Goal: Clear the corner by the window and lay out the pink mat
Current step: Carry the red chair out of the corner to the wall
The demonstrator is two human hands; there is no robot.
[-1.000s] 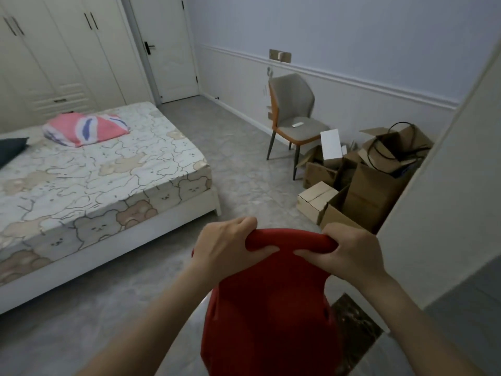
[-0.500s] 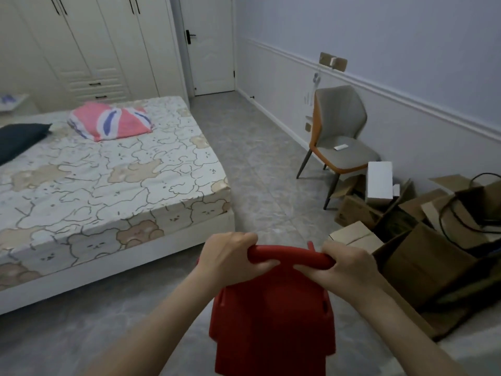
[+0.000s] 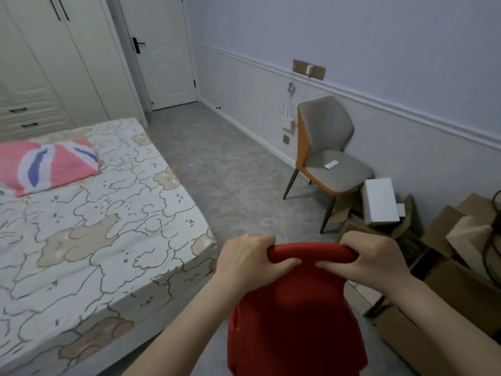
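Observation:
A red plastic chair (image 3: 295, 316) hangs in front of me, seen from behind its backrest. My left hand (image 3: 244, 263) grips the left end of the backrest's top rim, fingers curled over it. My right hand (image 3: 376, 257) grips the right end of the same rim. The chair's seat and legs are hidden below the backrest. No pink mat and no window are in view.
A bed (image 3: 89, 229) with a bear-print sheet and a pink flag pillow (image 3: 46, 165) fills the left. A grey and orange chair (image 3: 328, 156) stands by the right wall. Cardboard boxes (image 3: 455, 280) and a white box (image 3: 379, 200) crowd the right. Grey floor (image 3: 217, 158) runs to a white door (image 3: 162, 50).
The view has swung left and forward across the room. The boxes have slid to the right edge and the grey chair looms nearer. Both hands keep their grip on the red chair.

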